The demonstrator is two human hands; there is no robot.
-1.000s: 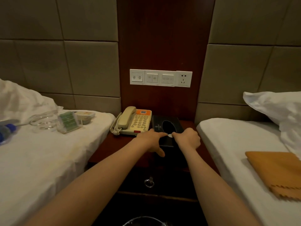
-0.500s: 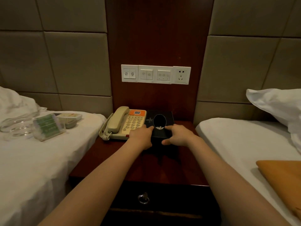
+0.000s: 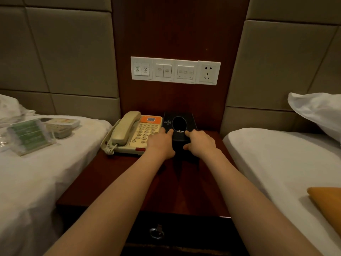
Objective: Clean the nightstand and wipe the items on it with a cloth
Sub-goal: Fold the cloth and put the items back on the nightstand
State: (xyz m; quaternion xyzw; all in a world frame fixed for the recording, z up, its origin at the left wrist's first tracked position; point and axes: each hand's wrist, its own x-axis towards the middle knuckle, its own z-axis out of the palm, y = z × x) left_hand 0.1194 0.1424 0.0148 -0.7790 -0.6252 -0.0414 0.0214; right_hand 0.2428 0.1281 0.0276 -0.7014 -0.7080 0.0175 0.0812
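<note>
A black tissue box with an oval opening stands at the back of the dark wooden nightstand, touching the right side of a beige telephone with an orange label. My left hand holds the box's front left corner, fingers on its top. The front right corner is gripped by my right hand, with the index finger on top and the thumb against the front face. An orange cloth lies on the right bed, away from both hands.
White beds flank the nightstand. The left bed carries a clear holder with green packets and a small tray. A pillow lies on the right bed. A switch panel is on the wall. The drawer has a ring pull.
Both hands moved the tissue box from near the nightstand's front edge to the back, beside the telephone. My view came closer and lower.
</note>
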